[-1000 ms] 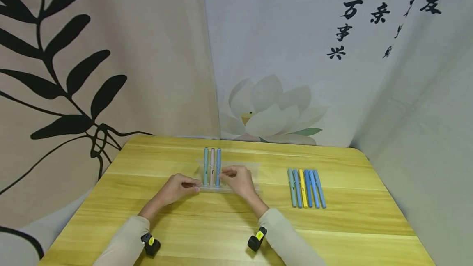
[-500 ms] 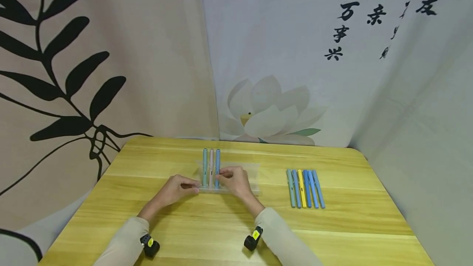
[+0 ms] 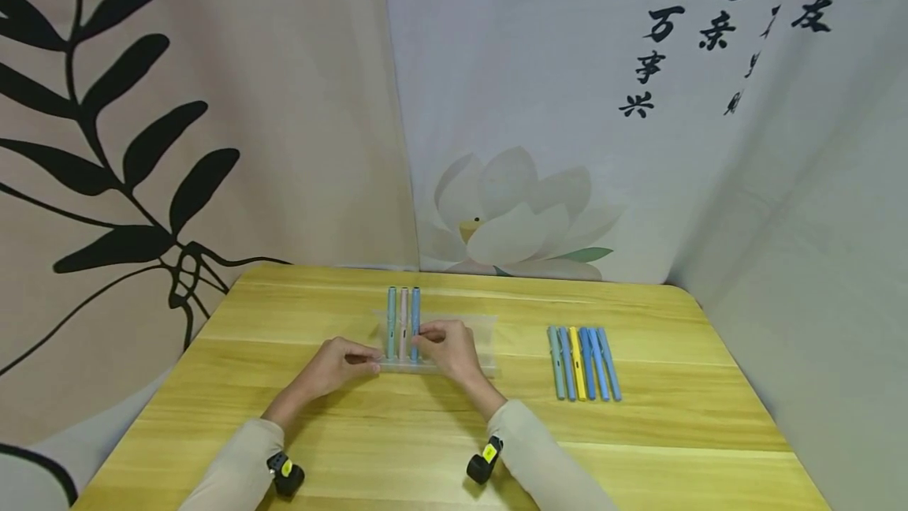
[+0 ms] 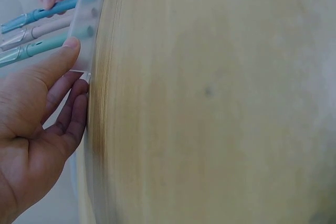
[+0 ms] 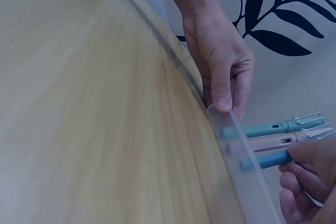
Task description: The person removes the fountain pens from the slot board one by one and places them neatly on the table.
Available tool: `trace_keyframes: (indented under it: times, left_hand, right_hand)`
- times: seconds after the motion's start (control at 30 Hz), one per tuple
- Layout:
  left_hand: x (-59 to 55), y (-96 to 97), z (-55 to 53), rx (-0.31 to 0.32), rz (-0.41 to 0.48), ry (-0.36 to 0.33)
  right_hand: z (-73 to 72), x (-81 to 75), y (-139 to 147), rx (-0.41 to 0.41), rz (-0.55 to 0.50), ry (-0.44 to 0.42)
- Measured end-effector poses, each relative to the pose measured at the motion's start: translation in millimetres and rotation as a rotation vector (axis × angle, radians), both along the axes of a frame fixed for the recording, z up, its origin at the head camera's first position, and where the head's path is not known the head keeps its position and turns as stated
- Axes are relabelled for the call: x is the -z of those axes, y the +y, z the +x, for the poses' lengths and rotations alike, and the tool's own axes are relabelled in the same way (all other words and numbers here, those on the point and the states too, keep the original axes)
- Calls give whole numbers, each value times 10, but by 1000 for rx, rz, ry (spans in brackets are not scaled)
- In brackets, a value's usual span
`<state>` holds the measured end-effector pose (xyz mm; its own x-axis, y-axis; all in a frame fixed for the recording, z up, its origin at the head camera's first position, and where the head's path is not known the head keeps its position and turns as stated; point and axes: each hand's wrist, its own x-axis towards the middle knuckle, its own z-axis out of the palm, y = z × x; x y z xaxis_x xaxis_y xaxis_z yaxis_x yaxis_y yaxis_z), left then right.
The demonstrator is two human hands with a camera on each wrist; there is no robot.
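A translucent plastic pen stand [image 3: 485, 337] sits on the table with three pens upright in it. From left to right these are a green pen [image 3: 392, 322], a pale pink pen [image 3: 404, 322] and a blue pen [image 3: 415, 307]. My left hand [image 3: 345, 361] pinches the stand's left end, its thumb on the plastic edge in the left wrist view. With thumb and fingers, my right hand [image 3: 451, 347] pinches the lower part of the blue pen [image 5: 275, 159]. The pens' lower ends show blurred through the stand's wall in both wrist views.
Several more pens lie side by side at the right of the table, among them a green pen [image 3: 556, 363], a yellow pen [image 3: 578, 363] and blue pens [image 3: 608, 363]. Printed curtains [image 3: 319, 101] hang behind the wooden table [image 3: 681, 416].
My right hand has shifted slightly left, closer onto the blue pen. The left hand stays at the stand's end, and the view has drifted a little.
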<state>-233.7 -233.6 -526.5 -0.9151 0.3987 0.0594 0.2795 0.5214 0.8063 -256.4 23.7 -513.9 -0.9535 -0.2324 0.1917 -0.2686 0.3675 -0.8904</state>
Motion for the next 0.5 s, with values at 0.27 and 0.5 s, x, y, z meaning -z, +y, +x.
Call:
trace_keyframes:
  times: [0.27,0.5]
  left_hand:
    - [14,-9,1,4,4,-2]
    - [5,-3,3,-6,-12,2]
  right_hand:
    - [18,-116,1,33,-30,17]
    - [42,-228,55,28,-18,35]
